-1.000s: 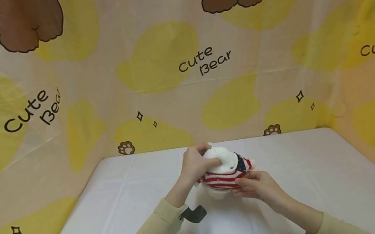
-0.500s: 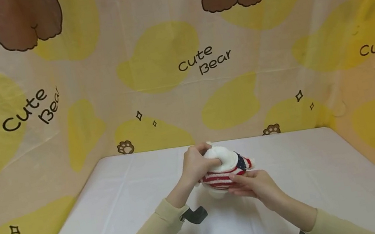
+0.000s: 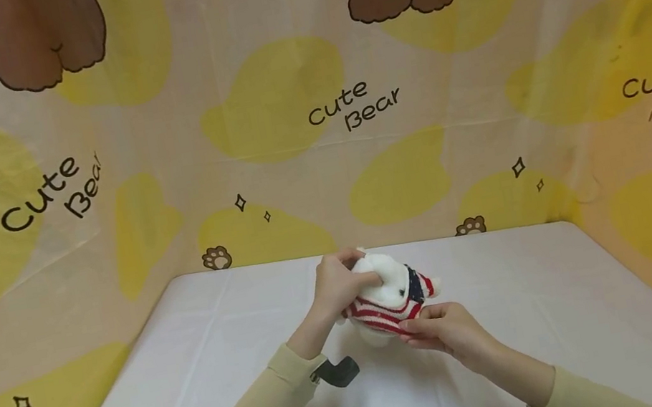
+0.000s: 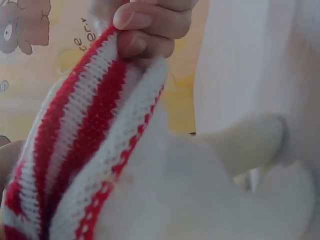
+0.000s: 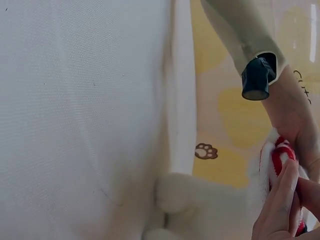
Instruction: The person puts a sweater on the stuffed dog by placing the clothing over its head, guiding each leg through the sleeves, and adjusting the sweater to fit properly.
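A white plush toy is held up over the middle of the table in a red-and-white striped knit sweater with a navy section. My left hand grips the toy, its thumb pressed into the white plush. At the sweater's near edge, my right hand pinches the knit between thumb and fingers. In the left wrist view the striped sweater is drawn out taut toward the right hand, beside white stubby legs. The toy's face is mostly hidden.
A white-covered table lies beneath the hands. Behind it and along both sides hangs a yellow-patterned bear curtain. Dark wrist mounts stick out from both cuffs.
My right hand has shifted its pinch along the sweater edge, first leftward, then slightly down, pulling the knit outward. The stripes now slant more. The left hand keeps its grip, barely moving.
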